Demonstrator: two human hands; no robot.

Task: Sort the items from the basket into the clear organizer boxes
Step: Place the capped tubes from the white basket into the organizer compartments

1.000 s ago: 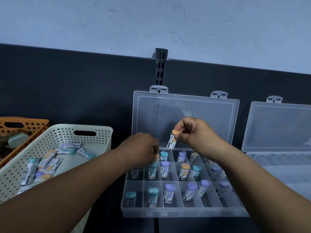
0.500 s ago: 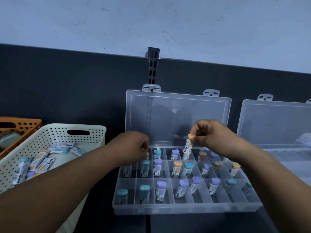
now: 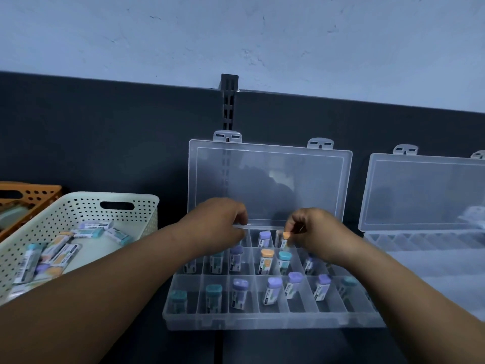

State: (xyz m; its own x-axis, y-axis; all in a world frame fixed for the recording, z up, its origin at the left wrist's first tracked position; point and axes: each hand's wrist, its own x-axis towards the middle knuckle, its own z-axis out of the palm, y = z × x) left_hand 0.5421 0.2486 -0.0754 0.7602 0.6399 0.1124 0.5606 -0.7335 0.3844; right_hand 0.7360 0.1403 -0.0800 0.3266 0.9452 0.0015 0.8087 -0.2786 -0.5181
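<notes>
The clear organizer box (image 3: 262, 323) lies open in front of me, its lid (image 3: 270, 179) leaning on the dark back panel. Many compartments each hold one small labelled item with a purple, teal or orange end. My right hand (image 3: 317, 232) pinches an orange-ended item (image 3: 285, 238) by its top, and the item stands in a back-row compartment. My left hand (image 3: 217, 227) hovers with curled fingers over the back-left compartments; what lies under its fingers is hidden. The white perforated basket (image 3: 78, 203) at the left holds several more items (image 3: 63, 248).
A second clear organizer (image 3: 420, 240) stands open at the right, its compartments looking bare. An orange basket (image 3: 31, 191) sits behind the white one at the far left. A dark slotted post (image 3: 229, 101) rises from the back panel behind the open box.
My right hand has carried the orange-ended item down and rightward from above the box into a back-row compartment. My left hand stays over the back-left compartments.
</notes>
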